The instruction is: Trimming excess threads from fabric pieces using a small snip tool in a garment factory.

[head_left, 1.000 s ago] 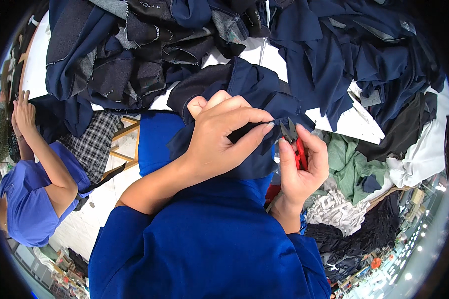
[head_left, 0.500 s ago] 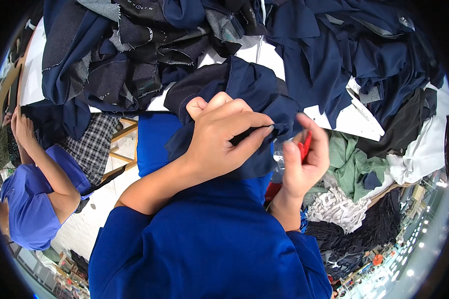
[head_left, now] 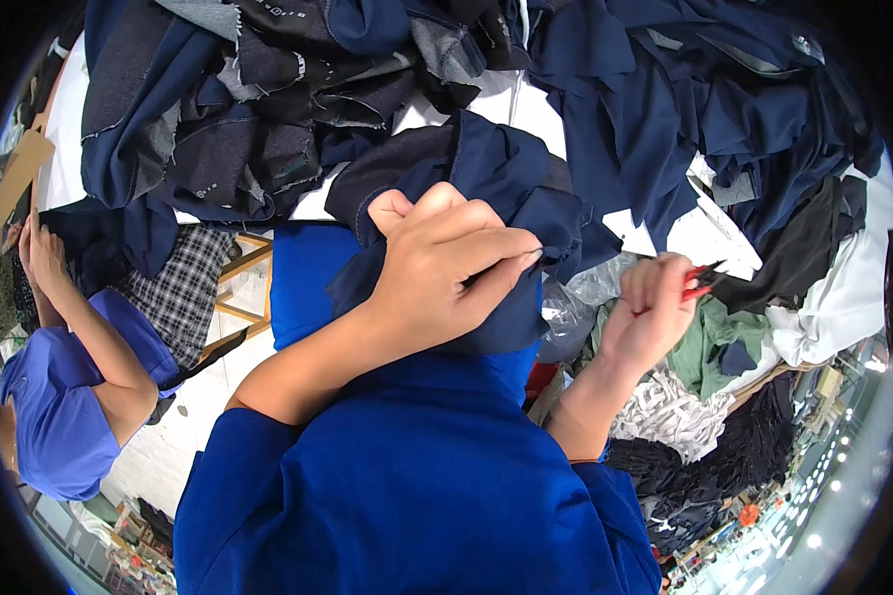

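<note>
In my left hand (head_left: 437, 260), thumb and forefinger pinch the edge of a navy fabric piece (head_left: 501, 159). That cloth drapes over my lap and reaches up to the white table edge, with a darker denim-like part at its left. Off to the right, my right hand (head_left: 650, 309) is raised away from the cloth, fingers closed round small red-handled thread snips (head_left: 700, 290). Their dark tips point right. Beneath that hand lie a clear plastic bag (head_left: 571, 312) and green cloth (head_left: 709, 342).
Dark denim pieces (head_left: 238, 149) heap on the far left of the table; navy cloth (head_left: 655, 109) is piled far right. White fabric scraps (head_left: 680, 421) and black scraps (head_left: 734, 471) lie to my right. At left, a person in purple (head_left: 64, 407) works beside checked cloth (head_left: 184, 288).
My right hand has moved right and away from the cloth, and its fingers have closed round the snips. My left hand keeps its pinch almost in place.
</note>
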